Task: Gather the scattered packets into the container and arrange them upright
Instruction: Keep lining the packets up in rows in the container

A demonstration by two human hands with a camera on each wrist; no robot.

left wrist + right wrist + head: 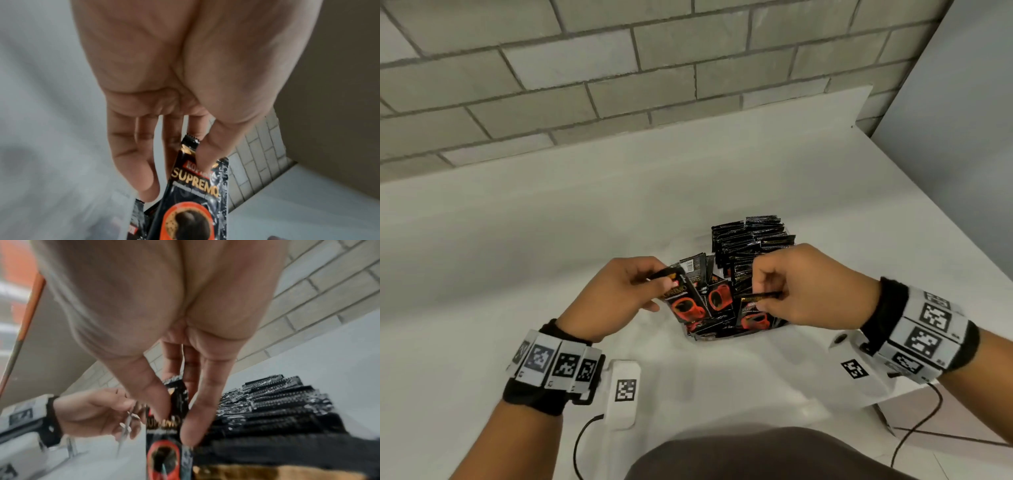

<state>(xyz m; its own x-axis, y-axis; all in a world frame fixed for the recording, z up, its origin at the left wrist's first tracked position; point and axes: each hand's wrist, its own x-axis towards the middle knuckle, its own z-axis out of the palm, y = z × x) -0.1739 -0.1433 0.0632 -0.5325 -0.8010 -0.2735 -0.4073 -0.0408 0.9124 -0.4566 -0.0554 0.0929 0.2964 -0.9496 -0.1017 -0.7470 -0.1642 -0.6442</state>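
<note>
1. Left hand pinches the top edge of one black coffee packet, thumb on the front, fingers behind; the packet hangs printed side out, red cup at its lower end.
2. Right hand pinches a second packet by its top edge; this one is tilted, just right of the first.
3. Both held packets hang over a loose heap of packets on the white table, between the two hands.
4. Behind the heap, a tight row of packets stands on edge, serrated tops up. The container around them cannot be made out.
5. Grey brick wall runs behind the table.
6. Marker-printed wristbands on both wrists, cables trailing.
</note>
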